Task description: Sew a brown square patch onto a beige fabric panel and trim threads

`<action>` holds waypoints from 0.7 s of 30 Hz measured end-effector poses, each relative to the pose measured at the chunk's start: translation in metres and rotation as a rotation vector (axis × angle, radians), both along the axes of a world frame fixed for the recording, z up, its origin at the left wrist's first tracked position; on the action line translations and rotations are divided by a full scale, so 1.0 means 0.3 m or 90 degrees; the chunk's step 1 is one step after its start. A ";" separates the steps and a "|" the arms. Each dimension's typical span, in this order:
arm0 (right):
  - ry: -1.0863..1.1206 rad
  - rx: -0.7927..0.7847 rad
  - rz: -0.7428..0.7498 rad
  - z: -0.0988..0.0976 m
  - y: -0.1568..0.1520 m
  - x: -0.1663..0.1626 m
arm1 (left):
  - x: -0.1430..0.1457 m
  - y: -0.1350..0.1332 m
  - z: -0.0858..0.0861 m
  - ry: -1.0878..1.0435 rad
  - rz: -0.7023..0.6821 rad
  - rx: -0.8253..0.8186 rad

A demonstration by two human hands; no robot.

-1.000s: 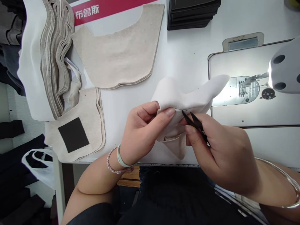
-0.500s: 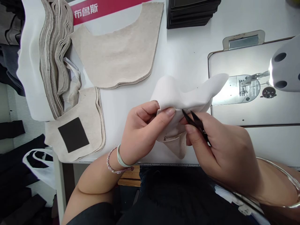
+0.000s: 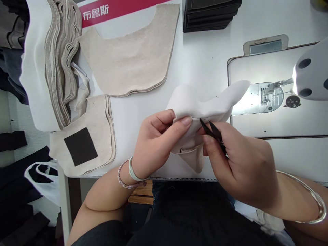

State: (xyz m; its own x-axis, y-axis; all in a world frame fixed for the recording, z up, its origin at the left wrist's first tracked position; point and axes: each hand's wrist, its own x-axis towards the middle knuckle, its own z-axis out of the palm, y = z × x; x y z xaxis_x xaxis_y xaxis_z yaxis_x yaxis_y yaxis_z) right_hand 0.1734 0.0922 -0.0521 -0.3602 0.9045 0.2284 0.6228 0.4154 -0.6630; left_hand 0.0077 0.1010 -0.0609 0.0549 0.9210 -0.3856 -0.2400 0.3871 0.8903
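Between thumb and fingers, my left hand [image 3: 156, 145] pinches the folded edge of a pale fabric piece [image 3: 191, 102]. A seam line runs across that piece beside my left thumb. My right hand [image 3: 246, 162] is closed around small black thread snips [image 3: 212, 131], whose two pointed blades stand apart. One blade tip touches the fabric at the seam, just right of my left thumb. My right fingertips also support the fabric from behind and are partly hidden. A lower flap of the piece hangs toward the table's front edge, with a small dark mark on it.
A sewing machine [image 3: 311, 70] stands at the right, its needle plate [image 3: 271, 97] lit. Beige cut panels [image 3: 130, 63] lie at the back left, beside a thick fabric stack [image 3: 36, 68]. A black square [image 3: 80, 147] rests on other panels. Black pieces [image 3: 210, 17] are stacked behind.
My right hand and wrist have shifted slightly to the left. The snips' tip stays at the seam, and my left hand keeps its pinch on the fabric.
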 end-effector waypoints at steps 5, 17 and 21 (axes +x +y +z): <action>0.007 -0.050 -0.010 -0.001 -0.002 -0.002 | -0.001 0.002 0.002 -0.006 0.006 0.003; 0.257 -0.196 -0.081 0.032 0.003 0.022 | 0.008 -0.018 0.004 0.111 -0.018 0.195; 0.416 -0.356 -0.083 0.023 0.029 0.022 | 0.017 -0.010 0.002 0.313 -0.257 0.477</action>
